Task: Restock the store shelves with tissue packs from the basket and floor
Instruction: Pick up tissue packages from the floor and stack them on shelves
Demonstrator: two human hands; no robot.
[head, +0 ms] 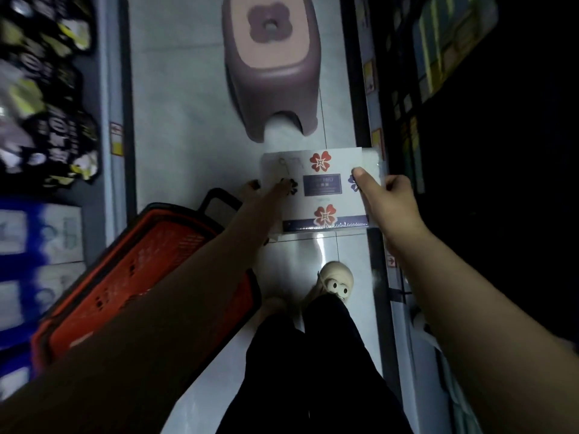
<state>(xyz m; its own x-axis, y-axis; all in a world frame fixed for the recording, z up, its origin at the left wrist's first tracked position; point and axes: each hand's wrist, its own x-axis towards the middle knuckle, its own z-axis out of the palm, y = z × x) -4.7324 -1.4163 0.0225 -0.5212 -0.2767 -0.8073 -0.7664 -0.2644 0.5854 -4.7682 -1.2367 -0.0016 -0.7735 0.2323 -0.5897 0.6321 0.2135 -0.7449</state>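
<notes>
A white tissue pack (322, 189) printed with red clover flowers and a dark blue label hangs over the aisle floor in front of me. My right hand (383, 195) grips its right edge, thumb on top. My left hand (271, 191), with dark painted nails, rests its fingers on the pack's left side. A red shopping basket (147, 270) with a black handle stands on the floor at my lower left, partly hidden by my left forearm; I cannot see any contents.
A mauve and pink plastic stool (272, 67) stands on the pale tiled floor ahead. Left shelves hold dark and blue-white packaged goods (40, 98). A dark shelf unit (454, 73) with price tags lines the right. My legs and a beige slipper (336, 278) are below.
</notes>
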